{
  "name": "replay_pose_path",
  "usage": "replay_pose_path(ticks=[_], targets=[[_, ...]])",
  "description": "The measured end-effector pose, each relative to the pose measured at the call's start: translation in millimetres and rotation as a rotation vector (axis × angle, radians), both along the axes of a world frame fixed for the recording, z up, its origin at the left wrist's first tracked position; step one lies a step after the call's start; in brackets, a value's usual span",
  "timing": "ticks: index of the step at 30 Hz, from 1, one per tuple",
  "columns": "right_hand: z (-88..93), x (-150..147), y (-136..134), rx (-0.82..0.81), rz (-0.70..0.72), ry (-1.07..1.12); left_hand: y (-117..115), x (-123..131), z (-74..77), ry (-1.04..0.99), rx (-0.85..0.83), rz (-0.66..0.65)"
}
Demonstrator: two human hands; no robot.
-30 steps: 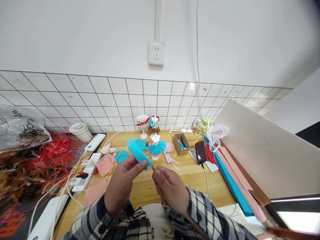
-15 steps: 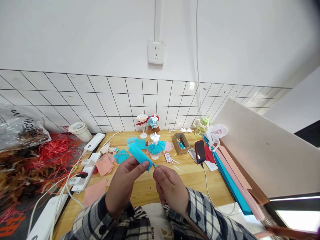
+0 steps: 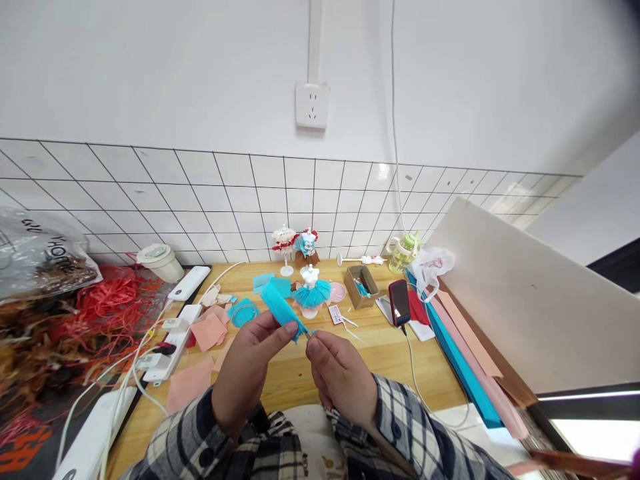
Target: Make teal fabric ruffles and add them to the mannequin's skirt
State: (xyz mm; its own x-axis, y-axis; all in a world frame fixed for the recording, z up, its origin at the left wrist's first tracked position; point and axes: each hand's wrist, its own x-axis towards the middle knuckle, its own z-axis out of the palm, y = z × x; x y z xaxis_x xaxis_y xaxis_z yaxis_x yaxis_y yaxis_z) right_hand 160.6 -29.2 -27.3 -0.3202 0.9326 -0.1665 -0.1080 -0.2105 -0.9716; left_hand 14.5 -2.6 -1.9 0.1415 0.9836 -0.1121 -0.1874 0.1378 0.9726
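A folded strip of blue crepe paper [image 3: 278,305] is pinched between the thumb and fingers of my left hand [image 3: 254,357]. My right hand [image 3: 341,370] is closed around a thin tool whose narrow tip [image 3: 307,333] touches the frayed lower end of the strip; its kind is hidden by my fingers. Just beyond the strip, a small white dress form [image 3: 311,275] stands upright in a ruffled blue skirt [image 3: 313,293]. Two more dressed forms stand behind it, one with red and cream trim [image 3: 285,240], the other in blue and brown [image 3: 307,247].
Blue paper pieces [image 3: 280,287], a blue disc with a ring [image 3: 243,313] and peach paper [image 3: 209,332] lie left. A cardboard box [image 3: 361,288], a phone on a cable [image 3: 399,303] and long paper rolls [image 3: 463,357] are right. Power strips [image 3: 173,350] line the left edge.
The blue strip has tilted slightly more upright in my left hand. The tool tip has shifted a little at its frayed end; both hands stay nearly in place.
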Motion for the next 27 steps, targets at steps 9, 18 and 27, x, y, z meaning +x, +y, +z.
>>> replay_pose_path(ticks=[9,18,27], targets=[[-1.2,5.5,1.9,-0.024,0.086,0.019,0.8,-3.2,-1.2,-0.067,-0.038,-0.025],[14.7,21.6,3.6,0.118,0.070,-0.224,2.6,-8.7,1.9,-0.010,-0.024,-0.076],[17.6,20.3,3.2,0.211,0.043,-0.306,3.4,-11.7,1.8,0.044,0.024,-0.117]])
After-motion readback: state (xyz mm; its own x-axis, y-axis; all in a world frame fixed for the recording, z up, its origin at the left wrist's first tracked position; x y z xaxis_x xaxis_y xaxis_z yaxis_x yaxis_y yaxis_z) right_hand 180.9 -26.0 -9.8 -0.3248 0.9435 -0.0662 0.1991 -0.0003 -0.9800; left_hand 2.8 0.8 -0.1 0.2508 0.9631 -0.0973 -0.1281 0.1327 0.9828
